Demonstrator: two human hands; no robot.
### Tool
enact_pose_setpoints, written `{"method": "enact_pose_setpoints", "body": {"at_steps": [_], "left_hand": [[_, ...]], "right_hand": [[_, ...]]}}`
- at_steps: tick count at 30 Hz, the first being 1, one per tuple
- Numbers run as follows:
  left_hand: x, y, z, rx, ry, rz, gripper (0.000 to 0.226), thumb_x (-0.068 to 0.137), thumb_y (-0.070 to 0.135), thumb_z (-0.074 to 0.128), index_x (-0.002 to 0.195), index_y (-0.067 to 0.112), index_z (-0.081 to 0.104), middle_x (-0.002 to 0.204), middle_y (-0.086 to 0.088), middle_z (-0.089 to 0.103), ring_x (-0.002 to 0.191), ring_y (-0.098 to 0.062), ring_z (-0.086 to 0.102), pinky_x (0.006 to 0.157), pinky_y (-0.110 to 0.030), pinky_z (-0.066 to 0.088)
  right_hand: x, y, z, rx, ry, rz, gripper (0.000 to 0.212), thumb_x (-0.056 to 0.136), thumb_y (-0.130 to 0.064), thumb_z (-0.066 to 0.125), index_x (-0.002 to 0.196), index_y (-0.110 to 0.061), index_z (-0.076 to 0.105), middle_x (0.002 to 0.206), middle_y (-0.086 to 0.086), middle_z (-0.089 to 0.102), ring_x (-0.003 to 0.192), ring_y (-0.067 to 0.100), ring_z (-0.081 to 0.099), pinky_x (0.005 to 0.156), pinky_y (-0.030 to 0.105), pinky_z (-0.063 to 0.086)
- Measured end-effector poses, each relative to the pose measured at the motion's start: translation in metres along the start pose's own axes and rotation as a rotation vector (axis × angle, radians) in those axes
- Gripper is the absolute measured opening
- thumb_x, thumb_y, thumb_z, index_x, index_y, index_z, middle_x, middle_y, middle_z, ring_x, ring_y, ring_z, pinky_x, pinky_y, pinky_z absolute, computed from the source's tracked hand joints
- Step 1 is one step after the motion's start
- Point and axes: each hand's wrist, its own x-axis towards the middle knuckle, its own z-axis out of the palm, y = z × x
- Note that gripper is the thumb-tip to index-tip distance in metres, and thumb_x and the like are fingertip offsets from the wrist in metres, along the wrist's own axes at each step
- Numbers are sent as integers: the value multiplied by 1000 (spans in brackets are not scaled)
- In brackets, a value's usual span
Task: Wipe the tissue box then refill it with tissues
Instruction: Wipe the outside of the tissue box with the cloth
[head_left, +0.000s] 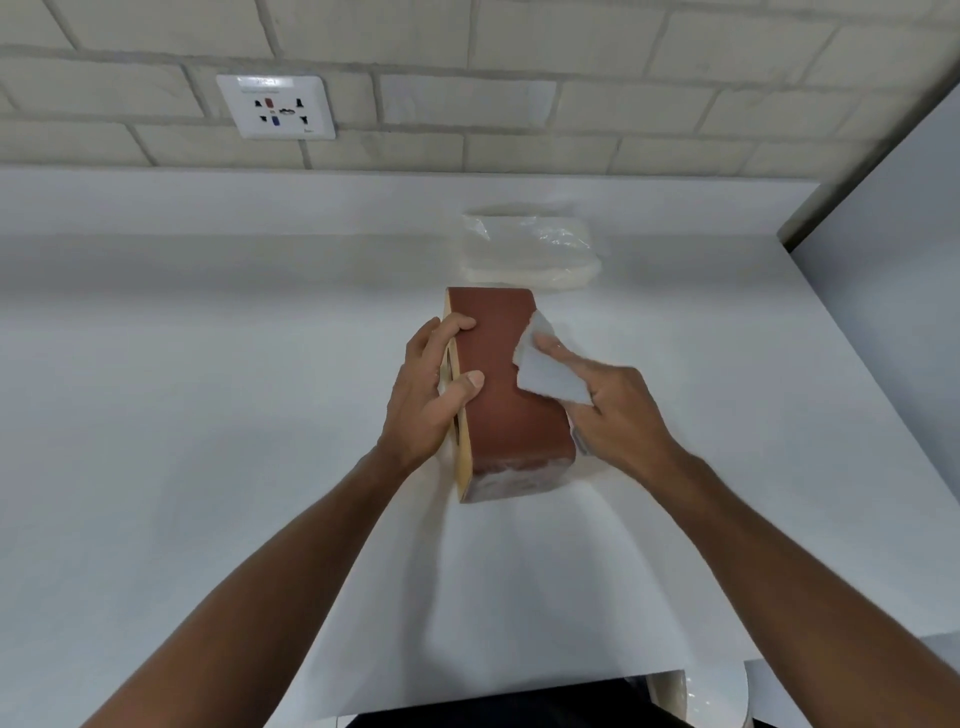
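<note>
The scene is taken from one wide-angle camera worn on the head, directed forward and down across a white counter (208, 415) toward a tiled wall (519, 52). The left hand (431, 395) and right hand (618, 410) are framed close, near the centre, with both forearms (291, 561) entering from the lower edge.

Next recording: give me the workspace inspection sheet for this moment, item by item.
Surface: white countertop, plain and smooth.
Job's things: brown tissue box turned on its side; white wipe against its upper right edge; plastic-wrapped tissue pack lying behind the box, apart from it.
Clutter: nothing seen.
Grips: left hand grips the box's left edge; right hand holds the wipe and presses it on the box.
Cables: nothing seen.
Surroundings: tiled wall with a wall socket.
</note>
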Motion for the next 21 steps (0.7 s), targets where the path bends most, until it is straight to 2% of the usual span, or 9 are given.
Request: {"method": "enact_pose_setpoints", "body": {"at_steps": [2,6,9,10,11,13,15,18,21], "left_hand": [[0,-1,2,3,19,-5,50,82,45,54,130,60,47,145,15,43,139,0,38,115,-53,41],[0,-3,2,-17,5,-13,51,83,45,54,130,60,47,147,19,41,142,-3,37,117,-54,38],[1,-3,1,-28,-18,-12,51,82,45,55,129,62,47,145,28,41,144,-5,36,119,-54,36],[1,-2,0,-26,-23,-17,50,82,45,55,129,62,47,145,27,41,144,-5,37,119,-54,36],[1,-2,0,-19,-25,-22,50,82,46,55,129,62,47,146,24,41,143,-4,37,119,-54,36],[1,1,-1,10,-17,-26,50,82,48,54,129,64,46,147,21,41,141,-2,38,118,-53,38],[0,2,-1,27,-6,-29,50,83,48,53,130,64,45,146,23,42,142,-3,38,117,-53,39],[-1,1,0,37,5,-19,50,85,47,52,132,60,45,146,25,42,144,-6,38,116,-54,39],[0,0,-1,83,15,-10,48,86,48,50,133,56,44,146,20,44,141,-4,40,114,-54,40]], "right_hand": [[-36,-7,-2,1,1,-65,57,83,-12,55,139,-24,50,138,-14,48,120,8,56,96,28,50],[-78,-18,-9,78,-26,-149,57,80,-16,42,137,-15,51,138,-11,52,125,7,51,97,15,45],[-56,-13,-9,110,-31,-39,54,83,-18,46,135,-20,54,110,-6,72,94,-1,63,75,5,48],[-45,-11,-9,135,-19,21,53,83,-24,46,135,-22,55,96,-6,74,80,-3,66,68,4,47],[-37,-9,-8,142,3,55,55,82,-30,45,136,-23,55,92,-7,74,76,0,67,67,5,47],[-36,-11,-4,50,11,-3,60,78,-27,45,138,-25,51,125,-6,65,106,6,64,86,17,53],[-53,-11,-2,-43,-6,-172,66,74,-15,42,140,-21,47,143,-4,49,134,10,44,105,26,43],[-77,-9,-1,-90,-5,-348,48,94,-16,28,135,-9,52,143,3,49,139,18,38,110,35,39],[-68,-22,11,-232,-21,-474,44,95,-15,39,137,-8,51,145,6,47,140,20,37,111,40,37]]}}
